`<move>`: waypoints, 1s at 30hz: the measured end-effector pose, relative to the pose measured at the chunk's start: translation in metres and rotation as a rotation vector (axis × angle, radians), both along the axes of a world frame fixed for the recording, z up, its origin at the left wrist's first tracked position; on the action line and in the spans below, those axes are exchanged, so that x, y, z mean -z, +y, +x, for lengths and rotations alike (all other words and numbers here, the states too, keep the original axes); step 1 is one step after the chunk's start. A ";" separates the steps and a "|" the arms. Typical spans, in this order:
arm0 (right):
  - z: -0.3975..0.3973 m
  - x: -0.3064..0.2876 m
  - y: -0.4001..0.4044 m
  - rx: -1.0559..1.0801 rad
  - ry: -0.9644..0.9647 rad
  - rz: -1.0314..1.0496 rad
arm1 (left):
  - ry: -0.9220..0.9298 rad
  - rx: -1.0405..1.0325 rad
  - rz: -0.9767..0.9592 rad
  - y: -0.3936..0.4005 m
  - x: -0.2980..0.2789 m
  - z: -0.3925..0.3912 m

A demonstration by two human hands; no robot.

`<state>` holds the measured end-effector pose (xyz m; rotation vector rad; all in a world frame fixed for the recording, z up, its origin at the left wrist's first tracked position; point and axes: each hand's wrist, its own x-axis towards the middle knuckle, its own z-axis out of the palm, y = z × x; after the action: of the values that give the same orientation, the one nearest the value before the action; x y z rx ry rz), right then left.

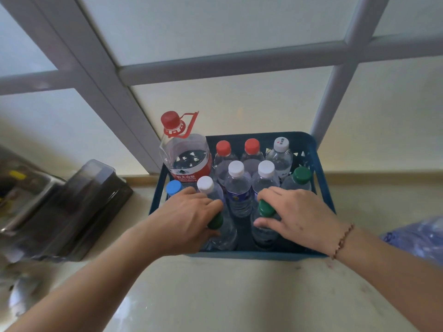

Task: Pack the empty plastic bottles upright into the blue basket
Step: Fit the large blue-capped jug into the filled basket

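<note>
The blue basket [323, 178] stands on the floor against the wall, packed with several upright clear plastic bottles. A large red-capped jug [185, 154] fills its far left corner. My left hand [184, 219] grips the neck of a green-capped bottle [223, 233] in the near left of the basket. My right hand [297, 216] holds another green-capped bottle [265, 224] by its neck at the near middle. Both bottles stand upright inside the basket. Red, white, blue and green caps show on the others.
A dark translucent plastic container [79, 207] lies on the floor to the left of the basket. A blue-patterned plastic bag [417, 238] sits at the right edge. A frosted glass partition with a grey frame [215, 65] rises behind the basket.
</note>
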<state>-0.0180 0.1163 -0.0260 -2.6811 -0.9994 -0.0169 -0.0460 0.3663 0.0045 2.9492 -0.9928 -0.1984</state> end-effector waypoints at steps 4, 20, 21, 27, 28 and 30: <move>0.004 -0.002 0.018 -0.020 0.025 -0.002 | -0.015 0.013 0.040 0.014 -0.001 0.004; 0.011 0.012 0.052 -0.011 0.103 0.090 | -0.052 0.042 0.060 0.023 0.003 -0.001; 0.013 0.009 0.051 -0.025 0.130 0.059 | -0.066 0.035 0.061 0.023 0.002 0.000; 0.009 -0.057 -0.011 0.108 0.158 0.359 | -0.350 0.003 -0.296 -0.010 -0.010 -0.013; 0.004 -0.068 -0.034 0.178 0.146 0.463 | -0.376 0.042 -0.468 -0.030 -0.008 -0.020; -0.005 -0.081 -0.091 0.342 0.097 0.570 | -0.338 0.182 -0.752 -0.080 0.003 -0.038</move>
<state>-0.0226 0.0250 0.0547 -2.2570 -0.4096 -0.2053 -0.0836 0.2862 0.0014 2.2339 -1.0604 0.5645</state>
